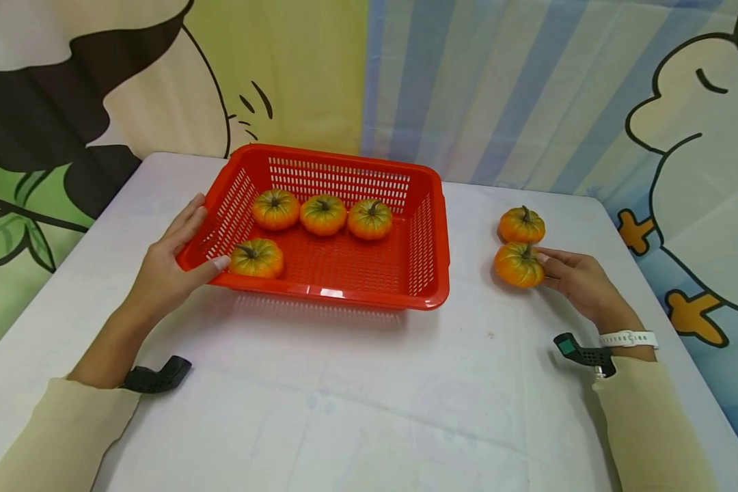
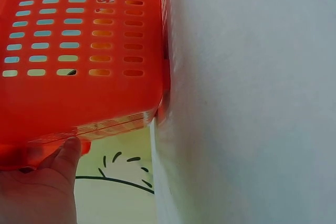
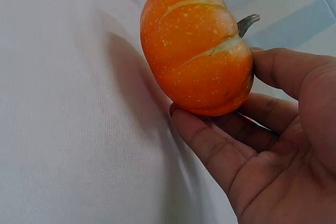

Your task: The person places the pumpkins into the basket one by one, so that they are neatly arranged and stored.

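Observation:
My left hand (image 1: 167,263) grips the left end of a red plastic basket (image 1: 427,301), its thumb over the near left rim and its fingers along the outside. In the left wrist view the slotted wall of the basket (image 2: 68,93) fills the upper left. Inside, three small orange pumpkins stand in a row, the middle one (image 1: 322,215) among them, and another pumpkin (image 1: 257,258) sits in the near left corner. At the right, my right hand (image 1: 581,283) pinches a small pumpkin (image 3: 197,51) between thumb and fingers, its stem pointing up.
One more pumpkin (image 1: 521,225) stands just behind the pinched one. A white cloth (image 1: 369,389) covers the table. Behind it hangs a printed curtain (image 1: 467,82) with cartoon figures. Each wrist wears a black device; the right also has a white band (image 1: 629,339).

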A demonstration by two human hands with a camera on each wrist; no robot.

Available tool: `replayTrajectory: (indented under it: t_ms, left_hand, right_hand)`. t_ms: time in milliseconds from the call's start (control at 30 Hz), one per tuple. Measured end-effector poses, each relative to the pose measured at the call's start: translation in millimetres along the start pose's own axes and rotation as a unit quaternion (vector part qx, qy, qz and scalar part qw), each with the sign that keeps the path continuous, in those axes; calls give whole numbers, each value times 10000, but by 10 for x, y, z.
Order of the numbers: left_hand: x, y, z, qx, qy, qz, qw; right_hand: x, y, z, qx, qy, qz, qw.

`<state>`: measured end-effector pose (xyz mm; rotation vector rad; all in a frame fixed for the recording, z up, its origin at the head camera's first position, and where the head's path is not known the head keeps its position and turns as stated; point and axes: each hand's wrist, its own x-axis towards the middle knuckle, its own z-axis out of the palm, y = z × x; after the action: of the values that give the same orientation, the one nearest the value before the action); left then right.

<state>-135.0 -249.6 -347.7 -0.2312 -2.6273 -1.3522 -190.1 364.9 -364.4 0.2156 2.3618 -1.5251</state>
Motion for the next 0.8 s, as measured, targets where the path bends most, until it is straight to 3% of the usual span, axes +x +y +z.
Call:
replayTrajectory:
  t_ms: [433,800]
  left_hand:
    - [2,3,2,15,11,-86,10000]
    - [6,-3,16,-24,-8,-76,10000]
  right_hand:
    - [2,-117,207,229,-38,-325,9992]
    - [-96,-298,225,608,-42,-565,9965]
